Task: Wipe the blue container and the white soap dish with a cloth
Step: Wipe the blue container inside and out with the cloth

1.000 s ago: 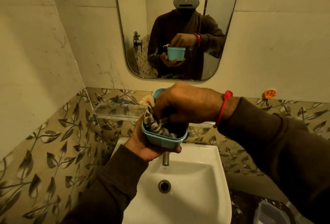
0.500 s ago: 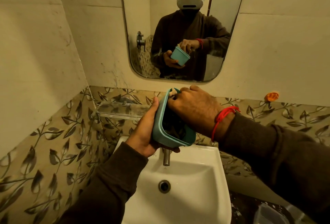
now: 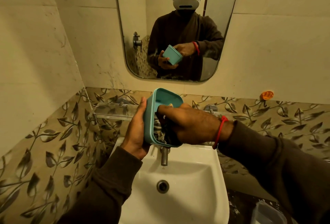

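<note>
Head view, read left to right: we note our left hand point(image 3: 136, 131) gripping the blue container point(image 3: 161, 116) by its outer wall and base, thumb up along the rim. We hold it tipped on its side above the sink point(image 3: 187, 184), just over the tap point(image 3: 165, 156), with the opening turned to the right. We judge the tilt is there to present the interior to the other hand and to let any drips fall into the basin.

Inside the container sits the cloth point(image 3: 160, 133), striped, bunched against the lower inner wall. Our right hand point(image 3: 189, 125) reaches into the opening with fingers curled on the cloth and pressing it to the inner surface; exactly how the fingertips lie is hidden by the rim and the back of the hand.

We assess the interior wipe as in hand and incomplete. The white soap dish cannot be identified with confidence; a clear shelf point(image 3: 112, 110) on the far wall left of the container may carry it, but we cannot tell.

The mirror point(image 3: 178, 27) above shows the same hold from the far side.
</note>
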